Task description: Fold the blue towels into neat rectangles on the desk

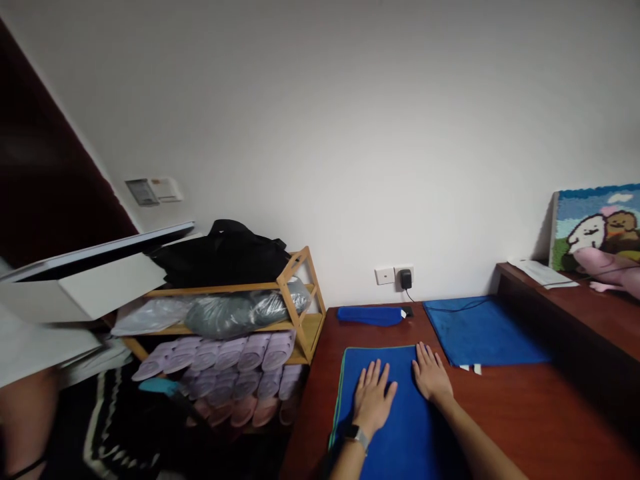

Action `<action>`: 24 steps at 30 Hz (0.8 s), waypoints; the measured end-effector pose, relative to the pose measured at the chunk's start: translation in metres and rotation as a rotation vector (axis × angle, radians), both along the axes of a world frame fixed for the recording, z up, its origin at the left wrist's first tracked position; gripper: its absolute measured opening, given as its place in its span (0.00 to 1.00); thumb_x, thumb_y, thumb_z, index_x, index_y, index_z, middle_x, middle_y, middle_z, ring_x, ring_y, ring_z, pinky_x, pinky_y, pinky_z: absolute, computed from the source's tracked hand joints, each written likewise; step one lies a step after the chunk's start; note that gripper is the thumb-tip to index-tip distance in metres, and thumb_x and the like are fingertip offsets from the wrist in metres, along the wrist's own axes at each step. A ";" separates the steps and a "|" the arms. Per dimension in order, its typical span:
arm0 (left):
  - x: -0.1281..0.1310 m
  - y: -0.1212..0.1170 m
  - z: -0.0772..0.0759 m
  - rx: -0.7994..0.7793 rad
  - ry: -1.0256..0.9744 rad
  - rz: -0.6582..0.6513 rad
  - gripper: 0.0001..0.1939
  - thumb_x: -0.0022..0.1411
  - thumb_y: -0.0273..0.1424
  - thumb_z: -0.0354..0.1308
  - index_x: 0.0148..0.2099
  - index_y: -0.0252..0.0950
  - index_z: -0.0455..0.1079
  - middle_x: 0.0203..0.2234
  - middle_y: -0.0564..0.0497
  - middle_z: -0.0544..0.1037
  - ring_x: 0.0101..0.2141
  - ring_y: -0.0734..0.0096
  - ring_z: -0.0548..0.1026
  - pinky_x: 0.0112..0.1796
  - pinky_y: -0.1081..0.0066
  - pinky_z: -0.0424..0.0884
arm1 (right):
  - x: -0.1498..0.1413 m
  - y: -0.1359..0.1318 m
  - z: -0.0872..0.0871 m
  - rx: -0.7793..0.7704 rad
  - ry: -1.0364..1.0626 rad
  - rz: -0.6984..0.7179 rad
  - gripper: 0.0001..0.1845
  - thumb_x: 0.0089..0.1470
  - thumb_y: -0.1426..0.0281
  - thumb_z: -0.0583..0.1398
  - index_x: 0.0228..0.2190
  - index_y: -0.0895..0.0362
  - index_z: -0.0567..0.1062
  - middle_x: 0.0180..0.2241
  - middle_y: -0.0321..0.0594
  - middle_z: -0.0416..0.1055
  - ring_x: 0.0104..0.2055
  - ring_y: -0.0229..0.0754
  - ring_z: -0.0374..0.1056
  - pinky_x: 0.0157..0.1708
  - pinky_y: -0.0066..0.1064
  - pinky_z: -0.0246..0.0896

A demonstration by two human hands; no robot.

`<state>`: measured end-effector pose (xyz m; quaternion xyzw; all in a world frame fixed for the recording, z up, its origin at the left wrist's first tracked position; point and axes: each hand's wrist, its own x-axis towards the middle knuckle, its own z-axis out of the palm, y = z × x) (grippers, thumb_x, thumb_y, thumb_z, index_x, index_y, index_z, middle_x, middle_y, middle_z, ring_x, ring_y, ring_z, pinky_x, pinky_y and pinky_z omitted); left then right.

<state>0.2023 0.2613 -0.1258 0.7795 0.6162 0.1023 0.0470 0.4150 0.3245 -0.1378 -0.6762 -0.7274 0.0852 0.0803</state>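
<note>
A blue cloth [400,427] with green edging lies flat on the reddish-brown table [530,420]. My left hand [373,398] rests palm down on it with fingers spread, a watch [357,435] on the wrist. Along the cloth's right edge, my right hand [432,373] also lies flat, fingers stretched out. Neither hand holds anything. Behind them is a narrow folded blue cloth [370,315] near the wall. To the right, a second blue cloth [487,333] is spread on the table with white tags at its front edge.
A black adapter [406,279] is plugged into the wall; its cable runs over the right cloth. A raised ledge [590,307] at right holds papers, a pink plush toy [613,270] and a picture. At left, a wooden rack [300,313] holds slippers and a black bag [225,257]. Another person's arm [27,420] shows far left.
</note>
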 end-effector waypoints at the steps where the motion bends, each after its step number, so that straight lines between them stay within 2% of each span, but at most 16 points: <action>1: -0.020 -0.003 0.002 -0.010 0.020 0.050 0.34 0.76 0.51 0.34 0.77 0.46 0.51 0.75 0.49 0.52 0.74 0.57 0.50 0.71 0.48 0.50 | 0.000 0.000 -0.001 0.004 0.004 0.001 0.38 0.69 0.60 0.38 0.73 0.66 0.49 0.75 0.45 0.43 0.78 0.48 0.39 0.75 0.45 0.32; 4: -0.068 -0.014 0.008 -0.038 0.055 0.174 0.36 0.76 0.52 0.34 0.77 0.42 0.50 0.75 0.48 0.50 0.74 0.57 0.50 0.71 0.49 0.51 | 0.001 0.001 -0.009 0.022 0.021 0.000 0.38 0.68 0.59 0.39 0.73 0.65 0.51 0.75 0.45 0.45 0.77 0.48 0.40 0.74 0.46 0.33; 6: -0.082 -0.021 0.010 -0.045 0.053 0.200 0.36 0.76 0.51 0.34 0.77 0.41 0.49 0.75 0.48 0.49 0.74 0.59 0.49 0.71 0.52 0.51 | 0.001 0.003 -0.013 0.043 0.034 -0.006 0.39 0.67 0.60 0.40 0.72 0.64 0.53 0.75 0.46 0.47 0.77 0.49 0.41 0.74 0.47 0.34; 10: -0.081 -0.027 0.010 -0.026 0.046 0.215 0.35 0.76 0.49 0.34 0.77 0.39 0.49 0.75 0.48 0.50 0.74 0.61 0.48 0.72 0.55 0.49 | 0.000 0.004 -0.014 0.081 0.053 -0.015 0.39 0.66 0.59 0.41 0.71 0.64 0.57 0.74 0.47 0.51 0.76 0.52 0.45 0.74 0.50 0.37; 12: -0.077 -0.028 0.010 -0.019 0.032 0.214 0.35 0.76 0.48 0.33 0.77 0.39 0.50 0.75 0.48 0.51 0.74 0.62 0.49 0.72 0.55 0.49 | 0.000 -0.004 -0.013 0.137 0.053 -0.014 0.39 0.65 0.59 0.41 0.71 0.63 0.58 0.74 0.46 0.51 0.76 0.53 0.45 0.74 0.52 0.38; 16: -0.076 -0.028 0.010 -0.023 0.020 0.202 0.35 0.76 0.47 0.33 0.77 0.40 0.50 0.75 0.49 0.52 0.74 0.63 0.49 0.72 0.54 0.49 | 0.005 -0.052 -0.022 0.233 0.057 0.013 0.40 0.66 0.58 0.40 0.71 0.62 0.59 0.74 0.45 0.51 0.76 0.53 0.45 0.74 0.53 0.36; 19: -0.079 -0.026 0.015 -0.033 0.066 0.206 0.34 0.76 0.47 0.35 0.77 0.40 0.51 0.75 0.47 0.52 0.73 0.62 0.51 0.71 0.55 0.50 | 0.010 -0.101 -0.028 0.160 0.070 0.048 0.40 0.67 0.54 0.39 0.72 0.61 0.56 0.74 0.41 0.50 0.77 0.50 0.44 0.75 0.50 0.38; 21: -0.078 -0.024 0.023 -0.033 0.091 0.203 0.33 0.76 0.46 0.37 0.76 0.40 0.53 0.75 0.46 0.54 0.73 0.60 0.53 0.70 0.54 0.52 | 0.010 -0.126 -0.023 0.085 0.074 0.067 0.40 0.67 0.53 0.40 0.72 0.59 0.55 0.74 0.39 0.49 0.77 0.48 0.42 0.75 0.49 0.38; 24: -0.064 -0.022 0.033 -0.016 0.103 0.187 0.33 0.76 0.45 0.37 0.76 0.38 0.54 0.73 0.42 0.58 0.72 0.53 0.55 0.70 0.49 0.51 | 0.006 -0.142 -0.002 -0.005 0.067 0.056 0.39 0.68 0.55 0.40 0.73 0.60 0.53 0.75 0.39 0.47 0.77 0.47 0.40 0.75 0.48 0.34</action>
